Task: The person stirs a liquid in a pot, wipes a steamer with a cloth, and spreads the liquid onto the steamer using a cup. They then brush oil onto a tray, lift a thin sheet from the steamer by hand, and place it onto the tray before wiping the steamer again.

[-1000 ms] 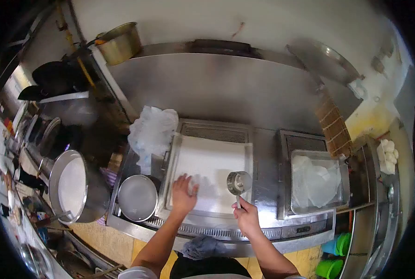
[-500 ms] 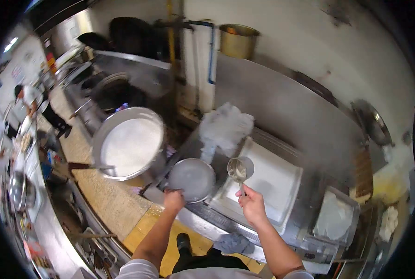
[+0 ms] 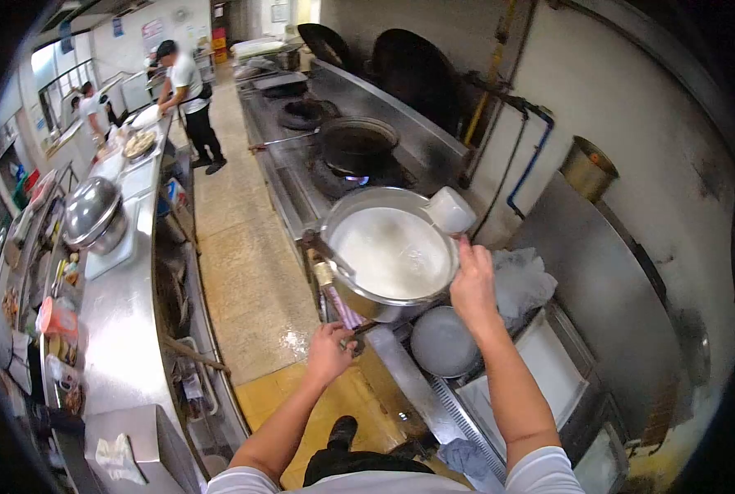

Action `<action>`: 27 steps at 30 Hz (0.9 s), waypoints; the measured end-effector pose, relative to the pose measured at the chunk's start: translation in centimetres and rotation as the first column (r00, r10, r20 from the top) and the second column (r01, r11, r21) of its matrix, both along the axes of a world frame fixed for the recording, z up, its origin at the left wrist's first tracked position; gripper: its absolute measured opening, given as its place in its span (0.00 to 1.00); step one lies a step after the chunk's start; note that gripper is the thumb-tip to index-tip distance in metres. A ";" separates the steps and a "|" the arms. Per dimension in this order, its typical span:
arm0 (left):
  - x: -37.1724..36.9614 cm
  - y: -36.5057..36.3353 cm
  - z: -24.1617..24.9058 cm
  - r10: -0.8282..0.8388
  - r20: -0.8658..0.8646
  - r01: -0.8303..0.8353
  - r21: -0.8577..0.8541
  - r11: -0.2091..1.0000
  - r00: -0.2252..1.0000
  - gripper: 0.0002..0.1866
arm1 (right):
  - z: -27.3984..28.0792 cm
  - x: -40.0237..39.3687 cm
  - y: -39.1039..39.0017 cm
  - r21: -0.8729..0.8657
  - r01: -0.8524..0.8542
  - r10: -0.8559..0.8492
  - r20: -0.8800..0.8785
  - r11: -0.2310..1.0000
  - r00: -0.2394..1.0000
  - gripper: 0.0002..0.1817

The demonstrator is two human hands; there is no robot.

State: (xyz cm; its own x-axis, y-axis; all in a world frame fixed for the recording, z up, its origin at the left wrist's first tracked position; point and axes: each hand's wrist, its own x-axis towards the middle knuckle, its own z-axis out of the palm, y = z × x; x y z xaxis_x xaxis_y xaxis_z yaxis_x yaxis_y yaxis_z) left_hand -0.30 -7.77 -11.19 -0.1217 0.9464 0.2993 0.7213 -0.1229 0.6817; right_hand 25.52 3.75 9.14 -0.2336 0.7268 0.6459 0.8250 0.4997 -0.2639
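Observation:
My right hand point(image 3: 473, 284) is closed round the handle of a metal dipper point(image 3: 451, 211), whose cup is tilted at the right rim of a large metal pot point(image 3: 367, 306). White liquid point(image 3: 394, 255) lies in the pot. A flat-bladed tool with a dark handle point(image 3: 326, 247) leans over the pot's left rim. My left hand point(image 3: 332, 354) hovers below and left of the pot, fingers curled near a short dark bar point(image 3: 371, 327); what they hold, if anything, is hidden. A round grey pan point(image 3: 445, 342) stands between my hands, on the counter.
Behind the pot, a wok point(image 3: 359, 140) stands over a burner with a blue flame. A white-lined tray point(image 3: 522, 362) and crumpled plastic point(image 3: 520, 284) lie to the right. Along the left runs a steel counter point(image 3: 128, 329) with a covered bowl point(image 3: 95, 214). A person point(image 3: 188, 95) stands at its far end.
The view has swung left. My right hand has carried the dipper from above the tray to the pot's rim. My left hand has moved away from the grey pan.

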 end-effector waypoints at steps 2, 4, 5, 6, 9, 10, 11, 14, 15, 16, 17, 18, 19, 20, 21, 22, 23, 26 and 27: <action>-2.9 -1.2 1.7 0.063 -0.011 -0.063 0.005 0.998 0.998 0.13 | -0.7 -1.3 1.1 0.050 0.007 -0.007 0.005 0.999 1.000 0.25; -5.2 -2.2 2.3 0.129 0.012 -0.129 -0.017 0.991 0.992 0.12 | -2.4 -1.7 1.9 0.016 0.006 -0.005 -0.044 1.000 0.999 0.26; -6.3 -2.7 2.3 0.143 0.020 -0.142 -0.022 0.990 0.990 0.12 | -3.3 -1.7 1.9 -0.002 0.001 -0.001 -0.067 1.000 0.998 0.26; -7.4 -3.3 2.3 0.159 0.028 -0.159 -0.028 0.987 0.987 0.12 | -4.1 -1.4 1.6 -0.096 0.016 -0.036 -0.213 0.995 0.976 0.24; -9.7 -5.6 2.3 0.188 0.085 -0.181 -0.081 0.980 0.979 0.13 | -9.9 0.1 0.5 -0.174 0.119 -0.207 -0.686 0.978 0.698 0.18; -10.0 -6.4 2.3 0.192 0.109 -0.181 -0.103 0.978 0.975 0.13 | -9.9 -0.4 -1.7 -0.301 -0.056 -0.263 -0.898 0.952 0.354 0.17; -10.1 -7.2 2.0 0.198 0.114 -0.184 -0.123 0.975 0.974 0.13 | -12.6 0.5 -2.3 -0.334 -0.071 -0.302 -0.909 0.940 0.287 0.09; -9.1 -10.0 -0.7 0.190 0.150 -0.171 -0.132 0.976 0.970 0.12 | -18.9 2.8 -5.3 -0.568 -0.178 -0.580 -0.814 0.804 -0.020 0.07; -8.4 -10.9 -1.6 0.176 0.153 -0.153 -0.146 0.977 0.972 0.12 | -22.2 4.4 -6.2 -0.639 -0.240 -0.648 -0.760 0.731 0.052 0.06; -7.6 -11.7 -2.3 0.162 0.157 -0.136 -0.159 0.978 0.974 0.13 | -26.5 6.5 -6.4 -0.705 -0.293 -0.703 -0.699 0.646 0.132 0.08; -6.8 -12.4 -2.8 0.149 0.160 -0.121 -0.171 0.978 0.976 0.13 | -30.2 8.1 -6.2 -0.738 -0.355 -0.760 -0.641 0.574 0.103 0.08; -5.9 -13.1 -3.1 0.143 0.161 -0.109 -0.202 0.973 0.977 0.13 | -33.0 9.2 -6.4 -0.762 -0.418 -0.815 -0.574 0.494 0.082 0.08; -5.1 -13.9 -3.1 0.140 0.161 -0.100 -0.233 0.967 0.977 0.14 | -34.6 9.4 -6.9 -0.784 -0.414 -0.831 -0.546 0.463 0.106 0.08; -4.5 -14.7 -2.8 0.141 0.159 -0.096 -0.263 0.960 0.977 0.14 | -35.7 9.4 -7.1 -0.803 -0.411 -0.843 -0.521 0.431 0.132 0.08; -4.0 -15.6 -2.3 0.148 0.147 -0.098 -0.305 0.947 0.978 0.14 | -36.7 9.3 -6.8 -0.819 -0.409 -0.852 -0.498 0.402 0.161 0.08; -3.2 -16.5 -1.5 0.157 0.137 -0.102 -0.345 0.933 0.978 0.15 | -37.1 9.2 -6.9 -0.811 -0.416 -0.842 -0.513 0.411 0.168 0.08; -2.4 -17.2 -1.0 0.170 0.129 -0.108 -0.386 0.916 0.977 0.15 | -36.9 9.0 -7.5 -0.803 -0.424 -0.831 -0.527 0.418 0.178 0.09; -1.1 -19.8 -1.3 0.190 0.121 -0.131 -0.386 0.913 0.974 0.17 | -36.7 8.5 -8.6 -0.865 -0.294 -0.743 -0.501 0.407 0.444 0.16; -0.7 -20.7 -1.0 0.214 0.112 -0.156 -0.389 0.908 0.970 0.17 | -37.1 8.5 -9.3 -0.885 -0.219 -0.690 -0.458 0.410 0.560 0.19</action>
